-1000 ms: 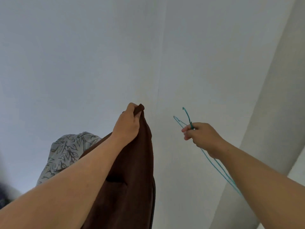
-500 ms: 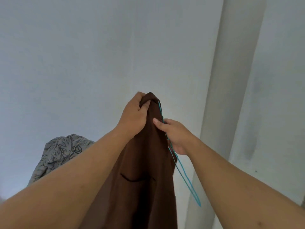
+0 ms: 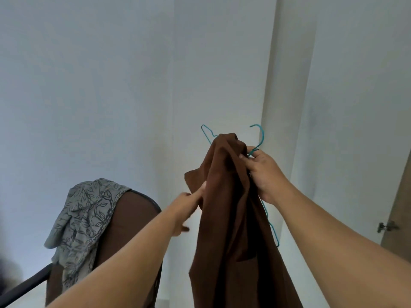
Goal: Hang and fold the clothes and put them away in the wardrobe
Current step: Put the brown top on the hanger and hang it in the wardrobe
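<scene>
A brown garment [image 3: 229, 210] hangs in front of me, draped over a thin teal wire hanger [image 3: 260, 138] whose hook and one shoulder stick out above the cloth. My right hand [image 3: 264, 174] grips the hanger's neck together with the garment's top. My left hand [image 3: 189, 207] pinches the garment's left edge lower down, pulling it sideways. The hanger's lower wire shows beside my right wrist.
A grey leaf-patterned garment [image 3: 82, 210] is draped over the back of a brown chair [image 3: 131, 210] at lower left. White walls and a white pillar [image 3: 287, 107] stand behind. A wooden door edge with a metal hinge [image 3: 385, 226] is at the far right.
My left hand has let go of the garment's top and dropped to its left edge. My right hand now holds the top with the hanger, whose hook has risen above the cloth.
</scene>
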